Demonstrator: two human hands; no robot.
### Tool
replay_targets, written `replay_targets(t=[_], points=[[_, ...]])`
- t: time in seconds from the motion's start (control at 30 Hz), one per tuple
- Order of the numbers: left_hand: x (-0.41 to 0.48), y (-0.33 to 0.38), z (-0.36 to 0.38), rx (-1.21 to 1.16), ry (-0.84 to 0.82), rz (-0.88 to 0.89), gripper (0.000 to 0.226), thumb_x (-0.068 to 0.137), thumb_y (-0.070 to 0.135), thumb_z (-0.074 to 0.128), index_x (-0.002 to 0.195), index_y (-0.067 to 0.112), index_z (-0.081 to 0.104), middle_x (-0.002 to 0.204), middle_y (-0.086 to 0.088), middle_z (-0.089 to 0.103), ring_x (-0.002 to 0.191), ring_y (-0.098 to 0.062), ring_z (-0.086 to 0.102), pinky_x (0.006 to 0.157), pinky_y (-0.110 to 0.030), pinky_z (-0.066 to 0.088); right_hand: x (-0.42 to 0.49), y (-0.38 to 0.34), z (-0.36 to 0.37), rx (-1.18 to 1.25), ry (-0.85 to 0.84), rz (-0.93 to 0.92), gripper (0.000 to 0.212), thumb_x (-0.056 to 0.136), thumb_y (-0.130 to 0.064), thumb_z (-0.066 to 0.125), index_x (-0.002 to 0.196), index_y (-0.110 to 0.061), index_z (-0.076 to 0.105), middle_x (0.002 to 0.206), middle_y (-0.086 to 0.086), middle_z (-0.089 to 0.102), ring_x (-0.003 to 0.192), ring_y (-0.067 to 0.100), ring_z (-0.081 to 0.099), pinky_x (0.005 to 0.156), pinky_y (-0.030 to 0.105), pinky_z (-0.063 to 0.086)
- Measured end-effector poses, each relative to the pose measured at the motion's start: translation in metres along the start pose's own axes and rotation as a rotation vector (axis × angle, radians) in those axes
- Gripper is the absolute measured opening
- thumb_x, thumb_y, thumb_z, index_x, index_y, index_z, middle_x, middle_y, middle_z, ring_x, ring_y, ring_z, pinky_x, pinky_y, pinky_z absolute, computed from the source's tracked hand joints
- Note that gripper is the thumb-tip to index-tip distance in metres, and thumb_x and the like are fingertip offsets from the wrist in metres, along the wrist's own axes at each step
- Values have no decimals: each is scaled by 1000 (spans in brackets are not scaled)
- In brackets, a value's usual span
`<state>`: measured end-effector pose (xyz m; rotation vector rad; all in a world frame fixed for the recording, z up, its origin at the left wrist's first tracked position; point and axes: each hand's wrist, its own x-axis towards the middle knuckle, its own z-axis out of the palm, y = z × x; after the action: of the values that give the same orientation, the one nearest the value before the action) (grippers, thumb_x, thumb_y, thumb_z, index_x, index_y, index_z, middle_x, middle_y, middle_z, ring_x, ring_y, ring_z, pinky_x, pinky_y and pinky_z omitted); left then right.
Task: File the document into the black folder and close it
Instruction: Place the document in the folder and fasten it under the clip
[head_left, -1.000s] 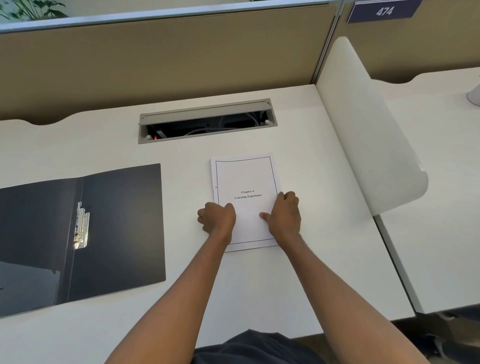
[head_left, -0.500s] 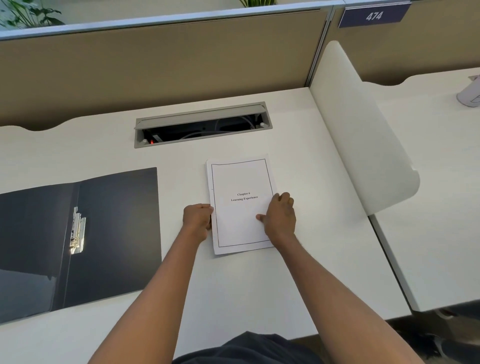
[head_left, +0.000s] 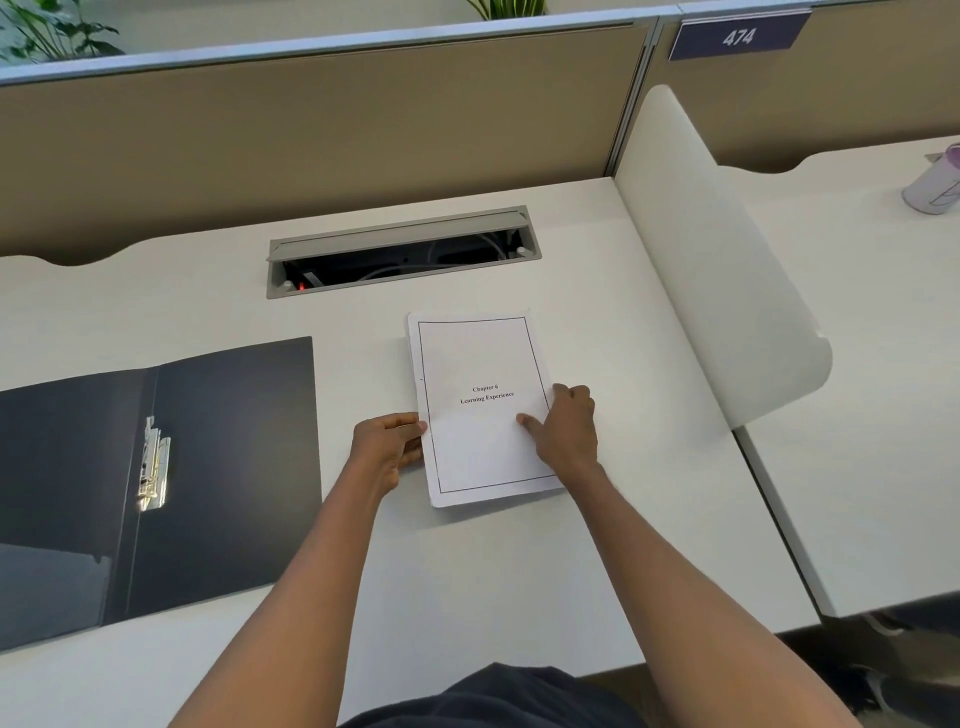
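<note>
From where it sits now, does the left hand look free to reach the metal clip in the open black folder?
Probably yes. The left hand grips the white document's left edge, and only bare white desk lies between it and the metal clip in the open black folder.

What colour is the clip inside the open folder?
Shiny silver metal clip, clearest in the head view.

White desk (head_left: 519, 571), with grey cable tray (head_left: 402, 252) open at the back, wires and a small red light inside. Beige partition (head_left: 311, 135) behind. White divider (head_left: 722, 291) on the right. Blue sign (head_left: 738, 36) reading 474. Pale cup (head_left: 932, 187) on next desk (head_left: 883, 364). Plants (head_left: 47, 31) beyond partition.
</note>
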<state>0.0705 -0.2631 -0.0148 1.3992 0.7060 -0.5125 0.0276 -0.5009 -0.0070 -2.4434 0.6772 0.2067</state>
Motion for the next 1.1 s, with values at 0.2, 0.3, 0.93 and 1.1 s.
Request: replay_targets(t=[0.2, 0.3, 0.93, 1.1], points=[[1, -1, -15, -22, -63, 8, 15, 87, -7, 75, 99, 1, 72, 79, -7, 81, 68, -18, 79, 57, -26, 62, 7, 4, -9, 288, -16, 68, 36, 100, -29, 58, 124, -3, 53, 123, 16, 49, 113, 31, 50, 97, 36, 43], [0, -2, -27, -27, -83, 13, 15, 87, -5, 75, 99, 2, 72, 81, -7, 81, 69, -18, 79, 58, -27, 62, 5, -1, -8, 417, -65, 62, 18, 101, -27, 55, 116, -17, 55, 110, 2, 47, 99, 20, 47, 88, 32, 43], [-18, 24, -204, 93, 73, 127, 11, 86, -2, 78, 96, 2, 76, 95, -15, 80, 87, -29, 78, 70, -33, 64, -59, -99, 66, 864, -405, 127, 28, 91, -4, 70, 105, 18, 63, 90, 13, 58, 85, 24, 50, 80, 39, 44], [-16, 37, -262, 198, 81, 216, 10, 89, 4, 77, 99, 7, 77, 94, -12, 80, 85, -28, 79, 70, -34, 65, -74, -133, 95, 896, -407, 142, 21, 91, -3, 70, 108, 9, 71, 101, 21, 73, 89, 25, 64, 92, 43, 54]])
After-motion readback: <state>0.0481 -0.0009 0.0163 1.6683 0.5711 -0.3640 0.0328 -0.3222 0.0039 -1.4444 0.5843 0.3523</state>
